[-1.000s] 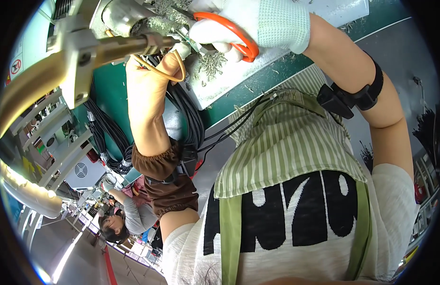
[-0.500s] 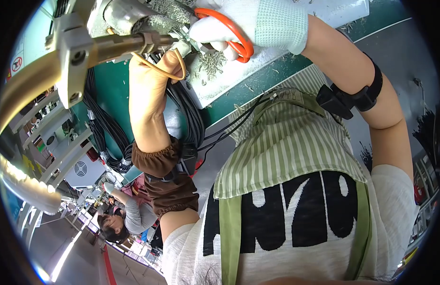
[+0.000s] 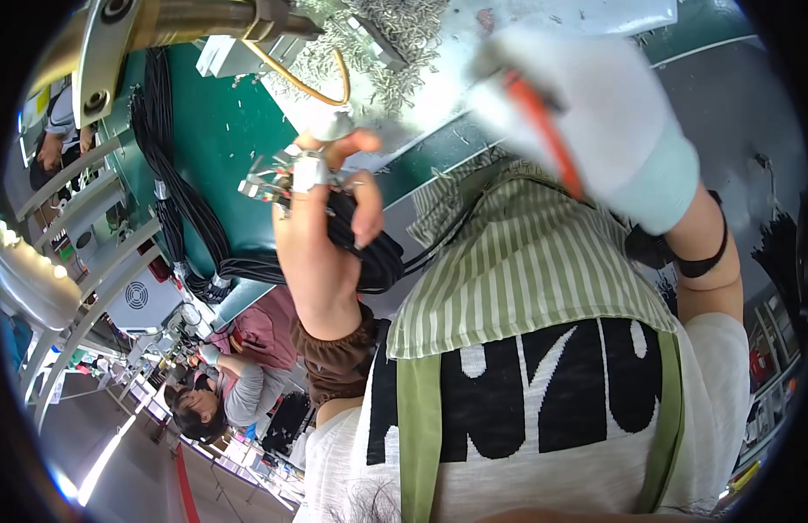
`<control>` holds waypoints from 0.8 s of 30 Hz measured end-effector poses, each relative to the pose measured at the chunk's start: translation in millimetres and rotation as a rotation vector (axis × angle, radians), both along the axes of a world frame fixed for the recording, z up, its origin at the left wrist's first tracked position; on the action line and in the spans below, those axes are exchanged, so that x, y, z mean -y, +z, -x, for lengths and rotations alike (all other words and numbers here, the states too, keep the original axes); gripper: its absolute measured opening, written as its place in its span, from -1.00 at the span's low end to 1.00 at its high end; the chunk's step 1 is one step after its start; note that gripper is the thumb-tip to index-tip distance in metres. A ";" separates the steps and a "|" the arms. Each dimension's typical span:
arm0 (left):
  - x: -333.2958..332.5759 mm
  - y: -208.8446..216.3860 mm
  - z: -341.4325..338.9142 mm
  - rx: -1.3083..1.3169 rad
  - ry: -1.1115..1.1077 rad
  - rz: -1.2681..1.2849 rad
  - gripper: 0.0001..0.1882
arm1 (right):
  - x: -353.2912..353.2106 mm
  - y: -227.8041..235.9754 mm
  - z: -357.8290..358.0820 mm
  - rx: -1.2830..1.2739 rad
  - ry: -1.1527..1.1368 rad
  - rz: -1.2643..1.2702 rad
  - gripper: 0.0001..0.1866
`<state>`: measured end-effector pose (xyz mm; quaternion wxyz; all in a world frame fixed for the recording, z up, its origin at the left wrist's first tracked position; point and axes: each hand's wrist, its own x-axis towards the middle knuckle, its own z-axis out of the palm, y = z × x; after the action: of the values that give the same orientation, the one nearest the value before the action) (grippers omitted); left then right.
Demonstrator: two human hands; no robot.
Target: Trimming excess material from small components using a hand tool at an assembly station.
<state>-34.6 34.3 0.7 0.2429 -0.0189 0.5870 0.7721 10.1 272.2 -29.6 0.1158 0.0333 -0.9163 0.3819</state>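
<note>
My bare left hand, with white tape on one finger and a pale fingertip cover, is over the near edge of the green bench. Its curled fingers hold a bundle of black cables. Small metal ends of that bundle stick out at the hand's left side. My right hand, in a white glove with a pale green cuff, is closed on pliers with orange-red handles. Motion blurs the right hand, and the jaws are smeared. The two hands are apart.
Small metal clippings lie heaped on a white tray at the bench's far side. A brass-coloured tube and a bent yellow wire reach in above. More black cables lie left. A co-worker sits lower left.
Both hands have come away from the metal block under the tube. My left hand has moved nearer me with the cables; my right has swung right and nearer with the pliers.
</note>
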 end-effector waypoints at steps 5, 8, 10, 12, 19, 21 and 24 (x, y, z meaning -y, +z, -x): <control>-12.7 12.5 -13.4 0.153 -0.021 0.023 -0.66 | 58.0 -2.7 21.2 -0.022 0.323 0.557 -0.78; -19.8 10.4 -11.8 0.069 -0.065 0.062 -0.66 | 52.1 6.5 16.9 0.116 0.343 0.782 -0.78; -19.8 7.9 -10.9 0.029 -0.090 0.080 -0.66 | 35.3 21.4 7.8 0.462 0.318 1.026 -0.80; -16.8 5.7 -8.6 -0.025 -0.221 0.092 -0.69 | 23.7 18.9 1.3 0.419 0.247 0.939 -0.81; -22.1 6.7 -7.5 -0.144 -0.276 0.239 -0.75 | 34.3 11.3 -2.1 0.059 0.203 0.391 -0.78; -22.6 7.4 -6.0 -0.108 -0.271 0.239 -0.77 | 39.9 15.4 -0.9 0.322 0.222 0.828 -0.77; -22.2 4.9 -8.1 -0.115 -0.220 0.205 -0.78 | 37.3 16.5 -2.5 0.487 0.208 1.087 -0.76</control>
<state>-26.5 56.5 5.5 0.2891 0.0651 0.6740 0.6767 12.6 234.9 -13.1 -0.1349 -0.0298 -0.5819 0.8015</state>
